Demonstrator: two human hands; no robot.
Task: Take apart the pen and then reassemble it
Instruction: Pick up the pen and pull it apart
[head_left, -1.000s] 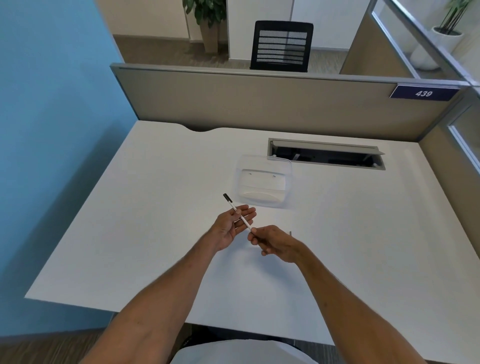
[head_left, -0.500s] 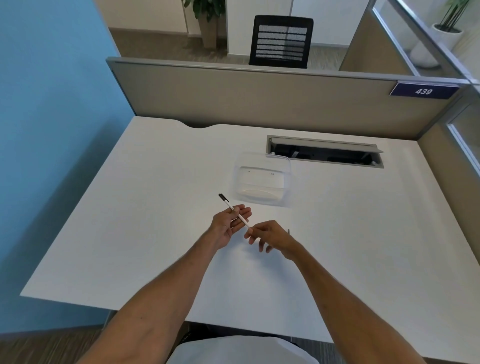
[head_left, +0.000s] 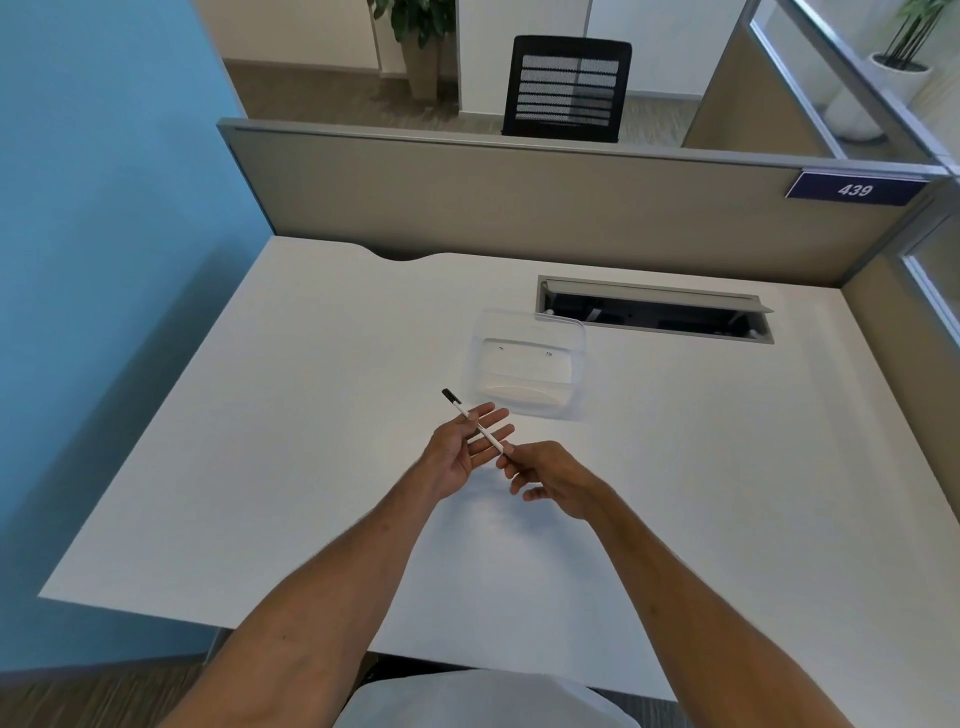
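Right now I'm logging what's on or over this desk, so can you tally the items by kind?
Pen, white with a black cap, held over the desk: 1
Clear plastic tray, resting on the desk: 1
Hands: 2, left hand and right hand
Total: 4

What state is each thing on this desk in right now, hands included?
pen: held above the desk, black end pointing away, lying across the left palm.
left hand: open, fingers spread, palm up under the pen.
right hand: fingertips pinching the pen's near end.
clear plastic tray: lying on the desk, looks empty.
cable hatch: lid propped open.
office chair: unoccupied, behind the partition.
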